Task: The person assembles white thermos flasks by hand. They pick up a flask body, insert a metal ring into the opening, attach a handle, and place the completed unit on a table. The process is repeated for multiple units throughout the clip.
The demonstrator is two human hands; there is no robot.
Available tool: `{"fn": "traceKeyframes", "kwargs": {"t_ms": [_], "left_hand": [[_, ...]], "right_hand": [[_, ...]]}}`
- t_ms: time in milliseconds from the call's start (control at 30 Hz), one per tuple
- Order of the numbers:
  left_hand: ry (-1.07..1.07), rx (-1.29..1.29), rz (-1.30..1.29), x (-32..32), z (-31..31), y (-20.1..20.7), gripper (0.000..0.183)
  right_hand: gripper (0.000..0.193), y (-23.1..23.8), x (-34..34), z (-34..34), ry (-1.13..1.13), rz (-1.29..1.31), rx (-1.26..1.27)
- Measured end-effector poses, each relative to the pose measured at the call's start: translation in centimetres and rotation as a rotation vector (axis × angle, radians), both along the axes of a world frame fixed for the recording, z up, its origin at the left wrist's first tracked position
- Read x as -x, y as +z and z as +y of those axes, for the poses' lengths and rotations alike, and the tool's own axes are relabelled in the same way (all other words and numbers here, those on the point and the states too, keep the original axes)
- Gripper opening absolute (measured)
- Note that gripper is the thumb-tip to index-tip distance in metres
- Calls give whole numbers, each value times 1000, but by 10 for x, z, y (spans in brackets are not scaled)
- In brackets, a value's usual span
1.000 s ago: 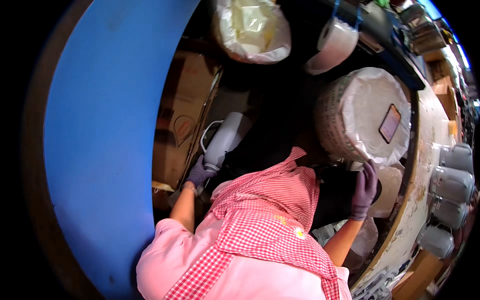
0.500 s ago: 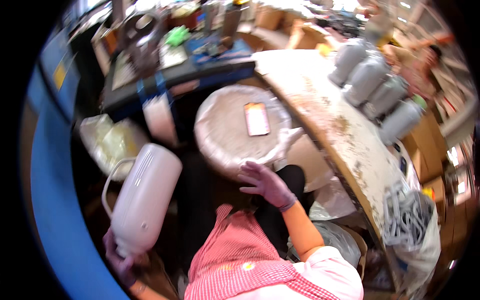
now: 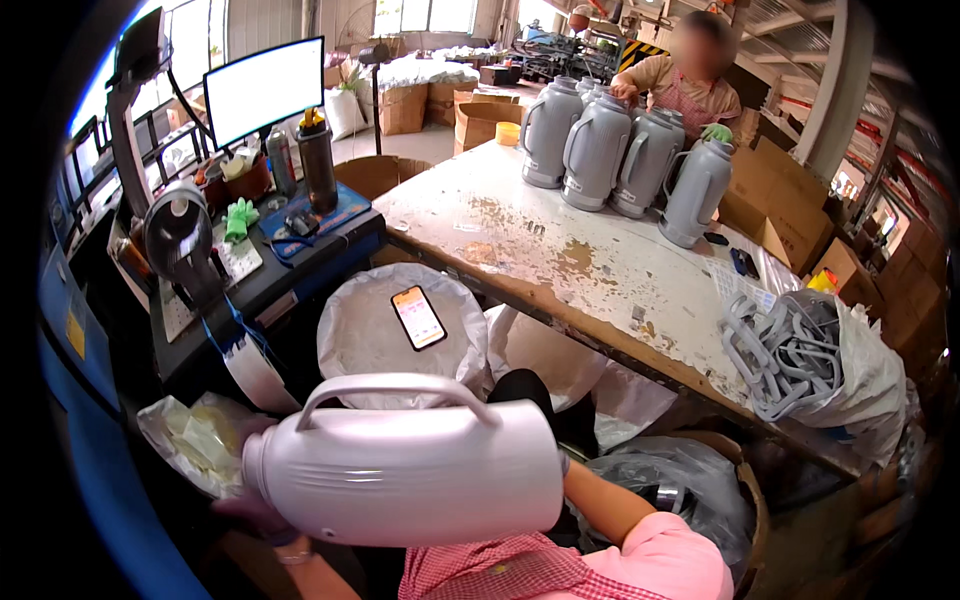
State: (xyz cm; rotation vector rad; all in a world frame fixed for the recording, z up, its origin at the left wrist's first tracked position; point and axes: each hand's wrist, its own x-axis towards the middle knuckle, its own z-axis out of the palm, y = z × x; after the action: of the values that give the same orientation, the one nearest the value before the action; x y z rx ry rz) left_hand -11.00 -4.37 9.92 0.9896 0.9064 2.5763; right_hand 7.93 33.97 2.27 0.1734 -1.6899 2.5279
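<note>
A pale lilac thermos jug [image 3: 420,475] lies sideways in front of me, its handle on top and its neck toward the left. My left hand [image 3: 258,512], in a purple glove, is closed around the neck end, partly in shadow. At the base end, only a sliver of glove on my right hand [image 3: 564,463] shows against the jug. Its fingers are hidden behind the body. Beyond the jug, a phone [image 3: 418,318] with a lit screen lies on a round white-covered container [image 3: 350,310].
Several grey thermos jugs [image 3: 595,155] stand on the worn white table [image 3: 480,215], where a co-worker [image 3: 700,90] touches one. Grey handles [image 3: 785,365] fill a bag at the right. A monitor [image 3: 265,90] and dark bench [image 3: 180,345] stand left, beside a blue panel [image 3: 90,450].
The jug has swung from a steep tilt at the left to level across my front. My right hand, open and apart before, is now at its base. The view has tilted up.
</note>
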Motion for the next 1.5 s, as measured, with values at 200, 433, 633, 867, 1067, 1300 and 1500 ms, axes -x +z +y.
{"fn": "traceKeyframes", "kwargs": {"t_ms": [200,433,633,867,1067,1300,1500], "left_hand": [[166,177,-197,-14,64,58,83],[-351,738,137,-34,147,123,68],[-602,797,243,-31,152,127,78],[-471,812,307,-42,169,109,76],[-298,871,390,-38,184,114,69],[-346,851,319,-38,171,133,69],[-286,883,197,-30,149,119,78]], "right_hand": [[42,50,7,22,394,133,-1094],[42,218,46,-12,-166,613,-923],[29,216,49,-22,1,909,-1057],[36,218,30,-40,-161,603,-1376],[21,223,55,-11,79,598,-1044],[22,239,71,-7,-36,477,-1141],[23,237,81,-9,-567,444,-779]]}}
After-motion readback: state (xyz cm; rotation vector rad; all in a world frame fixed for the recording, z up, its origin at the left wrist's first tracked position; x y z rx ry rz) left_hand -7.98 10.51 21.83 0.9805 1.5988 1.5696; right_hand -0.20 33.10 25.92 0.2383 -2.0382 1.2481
